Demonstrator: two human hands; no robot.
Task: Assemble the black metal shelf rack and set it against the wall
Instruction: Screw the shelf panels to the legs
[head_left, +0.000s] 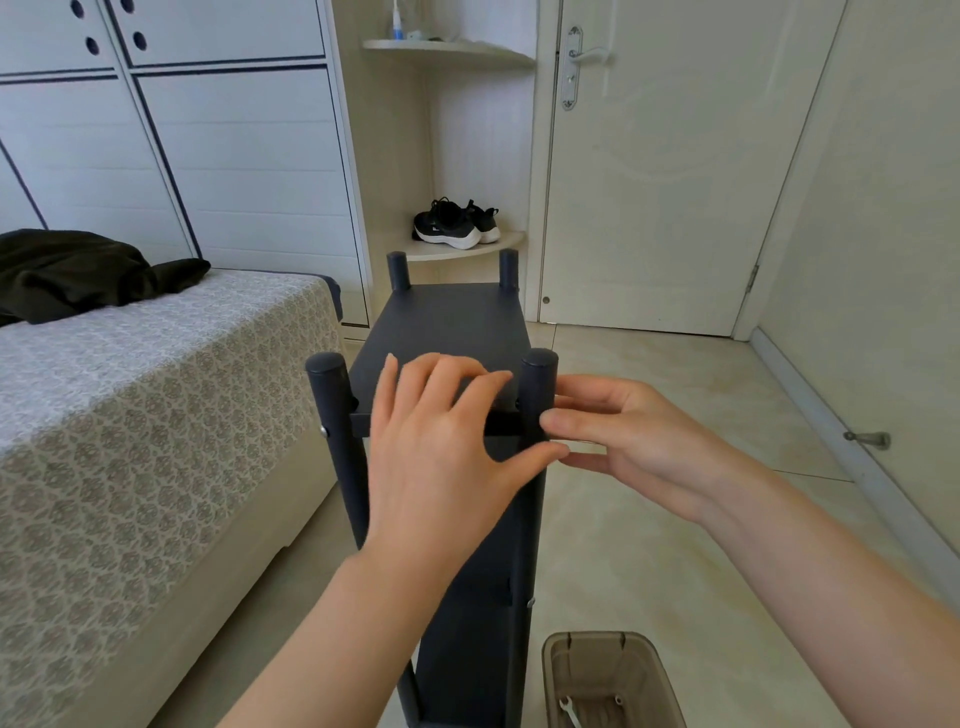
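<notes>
The black metal shelf rack (447, 322) stands upright directly beneath and ahead of both hands, its four posts rising above the top shelf (457, 312).

The left hand (436, 457) lies spread over the near edge of the top shelf. Its fingers are relaxed and rest on the shelf surface, and its thumb reaches across the front rail toward the right hand (639, 441).

The right hand meets the near right post (539, 374). Its thumb lies across the front of the post and its fingers curl behind, pinching it. Whether a small part is also held there cannot be told. The left thumb tip touches the right fingers just beside this post. The near left post (332, 395) stands just left of the left hand, untouched.

Left of the left hand is a bed (130, 415) with a patterned cover, a dark garment (78, 275) lying at its far end. Below the right forearm, on the floor, sits a translucent bin (660, 691) containing a small wrench (569, 709).

Beyond the hands, a pair of black shoes (457, 226) rests on a corner shelf (498, 247). A closed door (675, 182) stands beyond the right hand.
</notes>
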